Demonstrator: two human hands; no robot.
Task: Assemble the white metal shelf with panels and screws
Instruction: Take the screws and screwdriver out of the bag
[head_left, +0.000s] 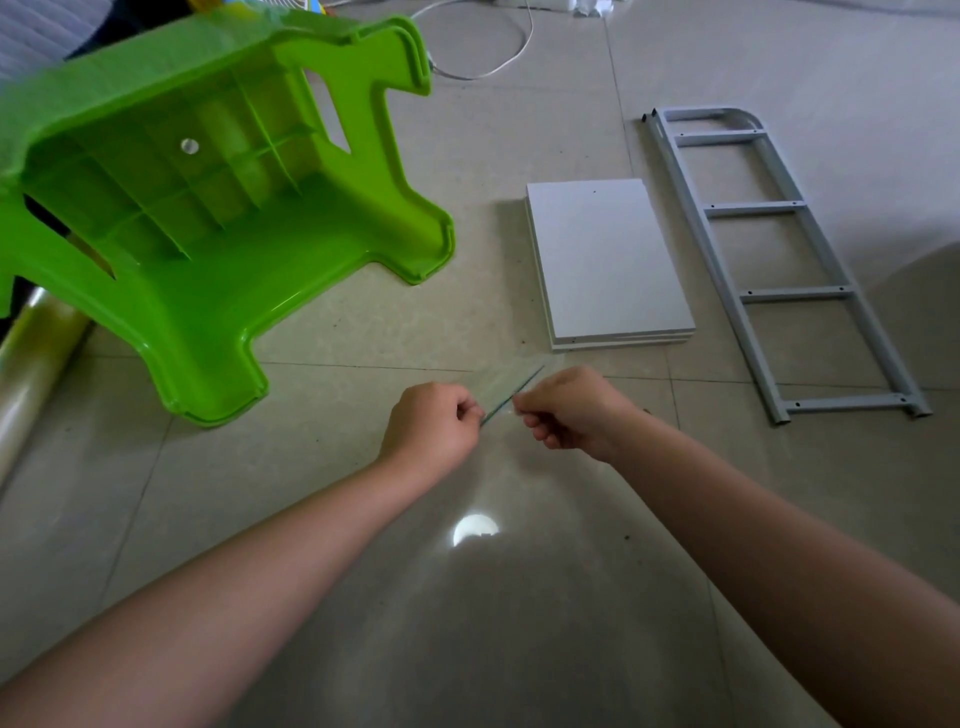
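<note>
Your left hand (434, 428) and right hand (569, 410) are both out in front of you, low over the tiled floor (519, 597), fingers curled, each pinching one side of a small clear plastic bag (511, 392) w/ a green zip strip along its edge. The two hands sit close together, the bag stretched between them; can't tell what's inside it, too see-through and blurred. Just beyond your hands lies a stack of white panels (608, 260), flat on the floor, approx. three boards judging by the edges at the near end, a tiny hole near the far edge of the top one. Right beside that stack, to its right and not touching, lies a grey-white metal side frame (779, 254), ladder-shaped w/ four cross rungs, a curved corner at the far end, small screw holes along the rungs. To your left a bright green plastic stool (218, 208) is tipped over, ribbed underside facing you, legs pointing right. A roll of clear film (36, 358) lies at the left edge, partly under the stool. A white cable (498, 62) loops across the floor at the far side.
</note>
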